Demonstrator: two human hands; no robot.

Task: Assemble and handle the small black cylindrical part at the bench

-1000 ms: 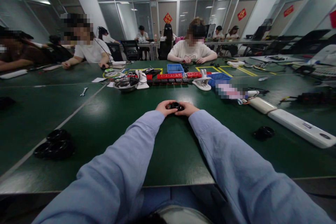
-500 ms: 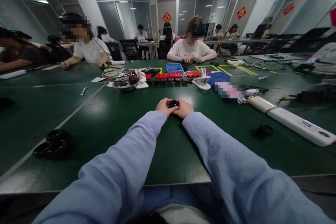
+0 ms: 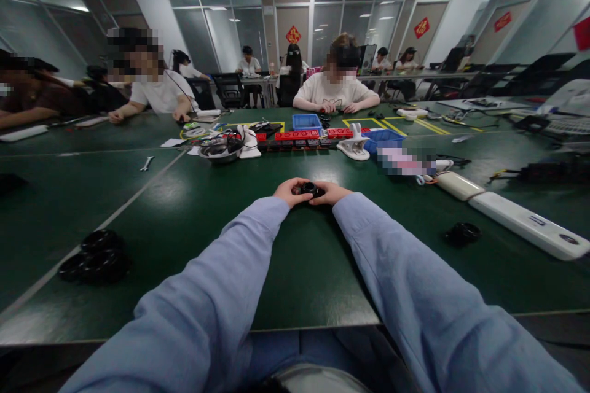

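Observation:
Between my two hands, over the middle of the green table (image 3: pixel 304 264), is a small round black ring-shaped part (image 3: pixel 309 188) with an opening on top. My left hand (image 3: pixel 291 191) curls around its left side, thumb in front. From the right, my right hand (image 3: pixel 330 193) has its fingers closed on the same part. Its underside and the far fingertips are hidden. Several similar black ring-shaped parts (image 3: pixel 99 256) are heaped at the left. One more black ring-shaped part (image 3: pixel 463 233) lies alone at the right.
Beyond my hands runs a red and black row of sockets (image 3: pixel 299 140), with white clamps (image 3: pixel 354 144), blue bins (image 3: pixel 306 122) and a metal bowl of cables (image 3: pixel 221 150). A wrench (image 3: pixel 147 163) lies left; a long white device (image 3: pixel 530 223) lies right. A co-worker (image 3: pixel 336 89) sits opposite.
The ring-shaped part has shifted slightly right and toward me. My right hand has moved a little right, and its fingers have a different hold on the part's side. The view tilts slightly upward.

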